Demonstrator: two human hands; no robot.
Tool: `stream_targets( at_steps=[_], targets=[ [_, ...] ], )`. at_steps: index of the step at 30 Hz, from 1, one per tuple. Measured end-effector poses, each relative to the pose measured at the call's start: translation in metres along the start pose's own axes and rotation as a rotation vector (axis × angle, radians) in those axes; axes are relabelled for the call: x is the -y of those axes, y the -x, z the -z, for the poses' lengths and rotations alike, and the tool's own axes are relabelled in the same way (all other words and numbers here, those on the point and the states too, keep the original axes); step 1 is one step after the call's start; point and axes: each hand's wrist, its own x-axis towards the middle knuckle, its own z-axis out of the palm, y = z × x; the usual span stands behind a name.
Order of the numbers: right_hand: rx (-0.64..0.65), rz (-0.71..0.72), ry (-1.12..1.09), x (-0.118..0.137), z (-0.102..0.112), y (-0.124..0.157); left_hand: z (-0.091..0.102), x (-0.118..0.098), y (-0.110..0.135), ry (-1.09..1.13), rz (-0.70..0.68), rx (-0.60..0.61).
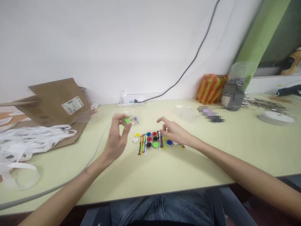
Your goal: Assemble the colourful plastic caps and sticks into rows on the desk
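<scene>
My left hand (pixel 117 138) is raised over the table, its thumb and fingers pinching a small bright green round piece (pixel 127 121). My right hand (pixel 175 131) hovers low over the right part of a group of colourful parts, index finger stretched out and the other fingers bent; I see nothing held in it. Beneath and between the hands lie round discs in several colours, among them a red disc (pixel 149 139), a green disc (pixel 155 144) and a blue disc (pixel 169 142). Thin coloured sticks (pixel 142 145) lie in bundles beside them. My right hand hides some parts.
Behind my left hand lies a clear plastic bag (pixel 135 118) with small parts. An opened cardboard box (pixel 56 100) and white strips (pixel 39 138) occupy the left. A power strip (pixel 129 103) stands against the wall. At right are a striped bag (pixel 210 89) and a white spool (pixel 276 117).
</scene>
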Motion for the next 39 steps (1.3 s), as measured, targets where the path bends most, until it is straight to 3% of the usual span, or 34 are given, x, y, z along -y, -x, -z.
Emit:
stream_targets(
  at_steps=[2, 4, 7, 9, 16, 21, 26, 32, 34, 39],
  targets=[
    [-0.079, 0.016, -0.080, -0.010, 0.005, 0.004, 0.012, 0.006, 0.016, 0.016, 0.118, 0.118],
    [-0.145, 0.025, -0.182, -0.015, 0.008, 0.003, 0.024, 0.017, 0.030, 0.004, 0.204, 0.334],
    [-0.193, 0.069, -0.246, -0.016, 0.007, 0.002, 0.038, 0.030, 0.038, 0.004, 0.249, 0.560],
    [-0.197, 0.106, -0.225, -0.014, 0.004, 0.004, 0.041, 0.035, 0.039, -0.015, 0.221, 0.614],
    [-0.231, 0.164, 0.026, -0.011, 0.002, 0.014, 0.038, 0.036, 0.040, -0.018, 0.201, 0.620],
    [-0.253, 0.168, 0.033, -0.014, -0.001, 0.014, 0.032, 0.032, 0.040, -0.027, 0.235, 0.612],
    [-0.239, 0.163, 0.030, -0.016, -0.003, 0.016, 0.025, 0.025, 0.037, 0.044, 0.275, 0.677],
    [-0.213, 0.204, 0.083, -0.018, -0.005, 0.017, 0.030, 0.021, 0.038, 0.137, 0.321, 0.691],
    [-0.211, 0.217, 0.078, -0.017, -0.006, 0.018, 0.030, 0.022, 0.038, 0.184, 0.386, 0.619],
    [-0.207, 0.223, 0.064, -0.018, -0.008, 0.016, 0.001, 0.030, 0.020, 0.339, 0.518, 0.188]
  ],
)
